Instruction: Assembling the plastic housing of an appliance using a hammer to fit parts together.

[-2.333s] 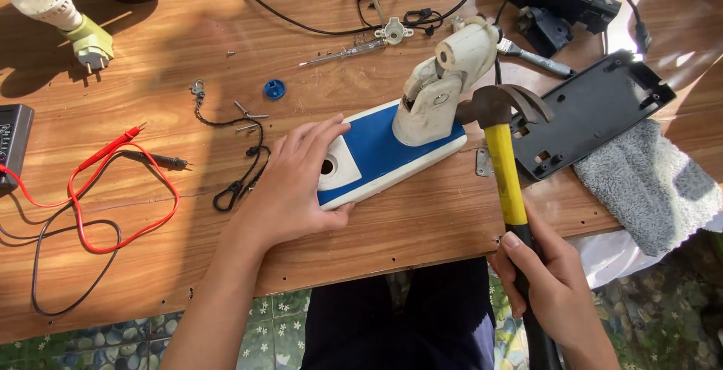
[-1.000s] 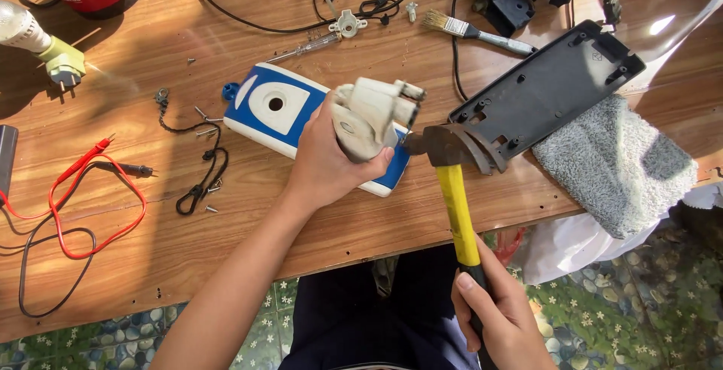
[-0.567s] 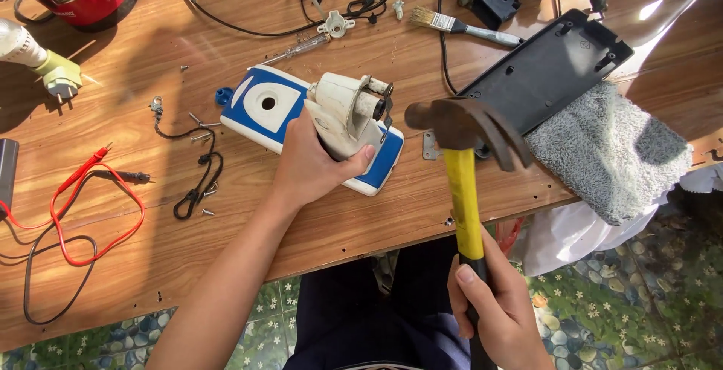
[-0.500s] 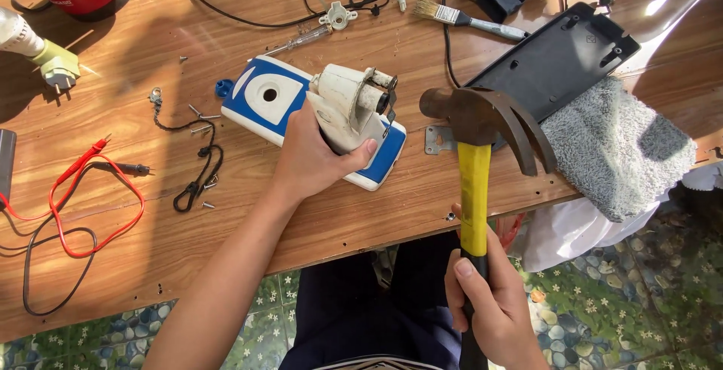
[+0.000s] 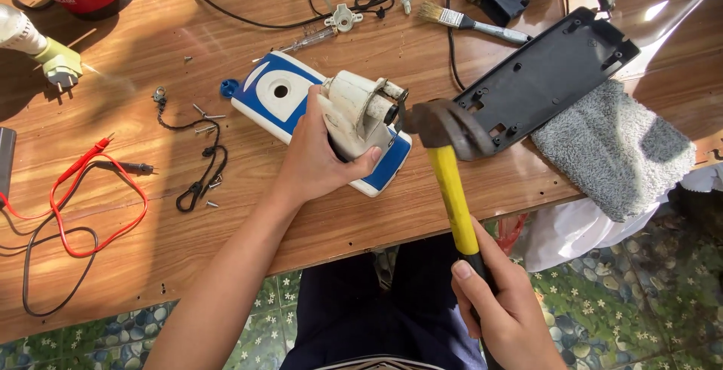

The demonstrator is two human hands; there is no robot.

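Left hand (image 5: 320, 159) grips cream housing (image 5: 354, 110); right hand (image 5: 504, 310) holds hammer (image 5: 448, 166)

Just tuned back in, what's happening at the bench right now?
A person sits at a wooden table. The left hand grips a cream plastic housing that lies on a blue and white casing. The right hand holds a yellow-handled hammer, its head right at the housing's end. A black cover, a grey cloth, a brush and red leads lie around.
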